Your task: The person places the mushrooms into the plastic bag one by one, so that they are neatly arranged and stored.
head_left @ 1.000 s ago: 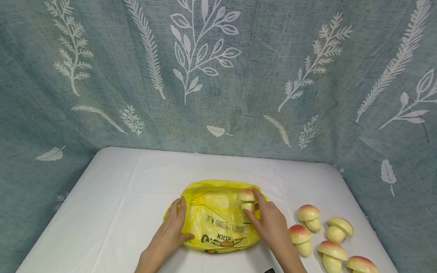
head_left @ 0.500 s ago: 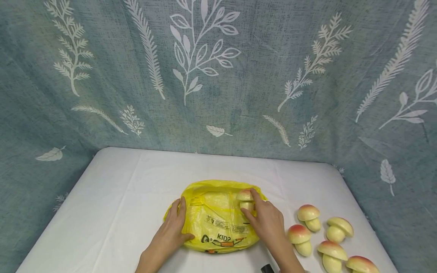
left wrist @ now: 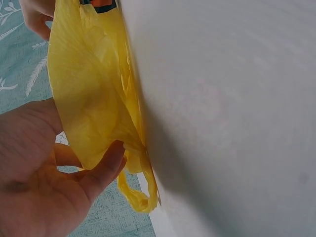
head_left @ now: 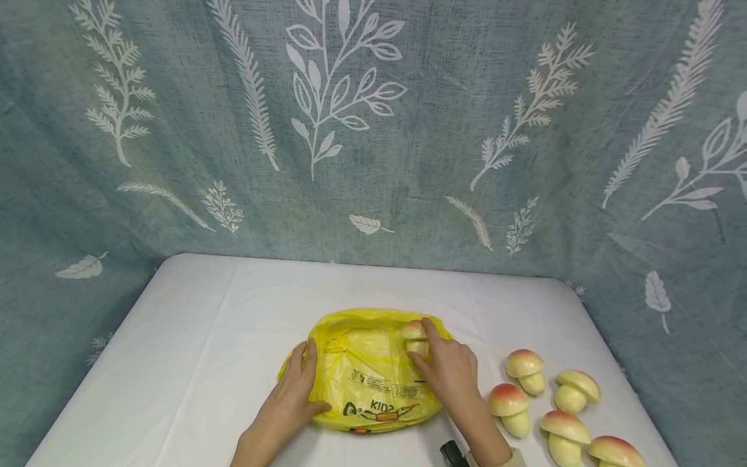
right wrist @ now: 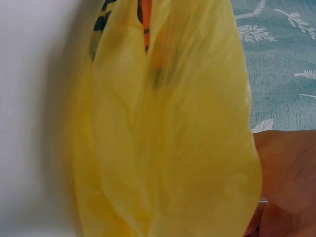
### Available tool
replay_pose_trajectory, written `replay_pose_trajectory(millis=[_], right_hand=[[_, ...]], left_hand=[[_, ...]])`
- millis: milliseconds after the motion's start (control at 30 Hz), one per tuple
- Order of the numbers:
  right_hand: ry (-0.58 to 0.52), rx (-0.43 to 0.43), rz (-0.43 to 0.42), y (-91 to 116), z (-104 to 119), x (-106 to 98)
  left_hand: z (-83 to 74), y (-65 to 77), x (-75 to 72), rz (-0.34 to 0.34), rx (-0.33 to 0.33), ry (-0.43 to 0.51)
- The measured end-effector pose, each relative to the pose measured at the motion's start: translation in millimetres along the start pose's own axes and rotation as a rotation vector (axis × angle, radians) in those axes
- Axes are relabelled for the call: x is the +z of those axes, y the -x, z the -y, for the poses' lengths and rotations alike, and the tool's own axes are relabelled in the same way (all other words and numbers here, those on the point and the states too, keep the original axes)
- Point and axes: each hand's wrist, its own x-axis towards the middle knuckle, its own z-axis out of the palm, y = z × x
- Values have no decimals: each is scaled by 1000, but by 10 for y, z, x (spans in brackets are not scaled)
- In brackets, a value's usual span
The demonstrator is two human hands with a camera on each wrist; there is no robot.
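A yellow plastic bag (head_left: 373, 360) with printed lettering lies mouth-open on the white table. At its left side my left hand (head_left: 294, 383) holds the edge, and in the left wrist view the left hand (left wrist: 49, 182) has the thumb and fingers around the plastic, near a handle loop (left wrist: 138, 197). Inside the bag's right part, a mushroom (head_left: 414, 331) with a reddish cap and pale stem stands upright, pinched between thumb and index finger of my right hand (head_left: 450, 371). In the right wrist view the bag (right wrist: 197, 128) hides the mushroom and most of the right hand (right wrist: 286, 173).
Several similar glossy mushrooms, among them a red-capped mushroom (head_left: 508, 399) and a yellowish mushroom (head_left: 578, 384), lie on the white table (head_left: 175, 363) to the right. A black object (head_left: 452, 452) shows beside the right wrist. A leaf-patterned green curtain (head_left: 373, 194) hangs behind the table.
My right hand has shifted slightly left and farther into the bag with the mushroom. The black object by the right wrist shows more. The left hand keeps its hold.
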Motion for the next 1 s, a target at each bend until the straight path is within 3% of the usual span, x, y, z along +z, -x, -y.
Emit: replay_pose_trajectory(millis=[233, 533, 1000], right_hand=[[-3, 1, -24, -37, 14, 21], [-1, 20, 33, -44, -6, 83], [15, 21, 27, -59, 5, 91]], left_hand=[[7, 7, 7, -1, -2, 5], [3, 1, 11, 7, -12, 20], [14, 16, -12, -9, 24, 4]])
